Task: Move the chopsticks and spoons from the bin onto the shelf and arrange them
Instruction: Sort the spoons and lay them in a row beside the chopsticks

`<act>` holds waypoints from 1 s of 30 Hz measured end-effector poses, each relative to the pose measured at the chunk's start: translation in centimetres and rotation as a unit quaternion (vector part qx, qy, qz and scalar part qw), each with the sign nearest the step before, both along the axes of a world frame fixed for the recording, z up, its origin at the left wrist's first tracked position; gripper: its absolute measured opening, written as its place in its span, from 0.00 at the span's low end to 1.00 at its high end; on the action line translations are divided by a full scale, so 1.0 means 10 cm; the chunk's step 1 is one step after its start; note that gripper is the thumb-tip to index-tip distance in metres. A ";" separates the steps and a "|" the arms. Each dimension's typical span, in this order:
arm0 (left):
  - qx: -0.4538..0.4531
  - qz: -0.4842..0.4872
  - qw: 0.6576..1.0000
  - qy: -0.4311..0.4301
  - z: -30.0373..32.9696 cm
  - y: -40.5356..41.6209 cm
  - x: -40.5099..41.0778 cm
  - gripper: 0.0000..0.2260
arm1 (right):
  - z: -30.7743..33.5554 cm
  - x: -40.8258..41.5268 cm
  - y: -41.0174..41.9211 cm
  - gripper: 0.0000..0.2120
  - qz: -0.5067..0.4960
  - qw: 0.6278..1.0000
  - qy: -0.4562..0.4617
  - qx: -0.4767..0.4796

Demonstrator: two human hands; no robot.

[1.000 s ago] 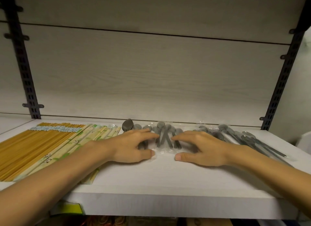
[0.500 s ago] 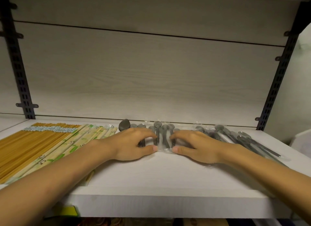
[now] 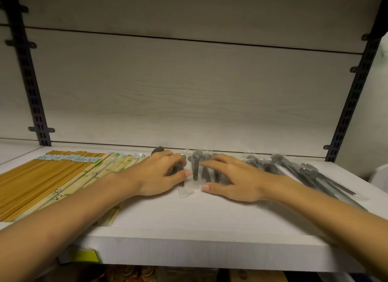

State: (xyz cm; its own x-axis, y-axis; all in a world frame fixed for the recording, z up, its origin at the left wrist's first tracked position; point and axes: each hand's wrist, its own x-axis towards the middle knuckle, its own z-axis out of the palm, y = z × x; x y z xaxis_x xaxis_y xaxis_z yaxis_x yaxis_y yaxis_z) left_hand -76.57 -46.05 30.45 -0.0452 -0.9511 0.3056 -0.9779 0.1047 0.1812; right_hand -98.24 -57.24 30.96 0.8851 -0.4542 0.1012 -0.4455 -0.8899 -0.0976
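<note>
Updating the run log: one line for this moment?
left hand: on wrapped spoons | right hand: on same spoons | chopsticks: laid left on shelf

At lower left of the frame we see yellow chopsticks (image 3: 37, 176) lying flat in rows on the white shelf (image 3: 189, 229); grey spoons (image 3: 196, 166) in clear wrappers lie centre and right.

Pale wood-grain back panels (image 3: 189, 96) fill the frame's middle, flanked by dark slotted uprights (image 3: 31, 88) at left and right edges, dimly lit.
</note>
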 end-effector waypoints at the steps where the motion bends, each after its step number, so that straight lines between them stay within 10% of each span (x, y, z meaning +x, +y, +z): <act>1: -0.008 -0.009 1.000 0.018 0.01 0.00 -0.02 0.14 | -0.01 0.02 0.00 0.33 0.005 1.000 0.007 0.000; 11: 0.011 -0.014 0.991 0.131 0.00 -0.09 -0.09 0.17 | -0.01 -0.06 -0.05 0.30 0.011 1.000 -0.013 0.010; 30: -0.151 -0.130 0.980 -0.011 -0.05 -0.23 -0.05 0.14 | -0.15 -0.01 -0.06 0.30 0.040 0.994 -0.088 0.045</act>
